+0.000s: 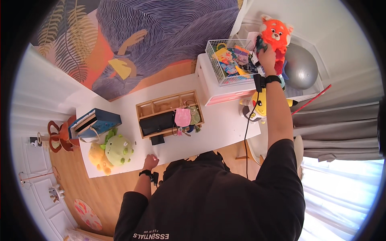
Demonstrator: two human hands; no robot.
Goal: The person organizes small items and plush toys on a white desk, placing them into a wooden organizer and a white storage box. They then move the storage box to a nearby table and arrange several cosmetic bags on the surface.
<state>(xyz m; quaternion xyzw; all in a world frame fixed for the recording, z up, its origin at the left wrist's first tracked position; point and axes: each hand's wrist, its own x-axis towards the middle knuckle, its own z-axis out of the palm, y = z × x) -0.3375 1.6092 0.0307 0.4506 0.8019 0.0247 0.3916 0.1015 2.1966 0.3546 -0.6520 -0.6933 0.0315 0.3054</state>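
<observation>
My right hand (267,58) reaches far out over the right side of the white wire basket (221,76), beside an orange-red plush red panda (275,34). A dark greenish thing (261,43) shows at its fingertips; whether they grip it is unclear. The basket is heaped with colourful small cloth pouches (229,58) and stands on a white drawer unit (202,70). My left hand (150,162) rests with curled fingers at the front edge of the white table (217,123), and nothing shows in it.
A wooden organizer (167,101) holds a black case (157,123), a pink pouch (182,117) and a green pouch (194,114). Green (118,150) and yellow (99,158) plush toys sit left, near a blue box (107,119). A yellow plush (259,104) and silver ball (301,67) are at right. A black cable (246,135) hangs from my right wrist.
</observation>
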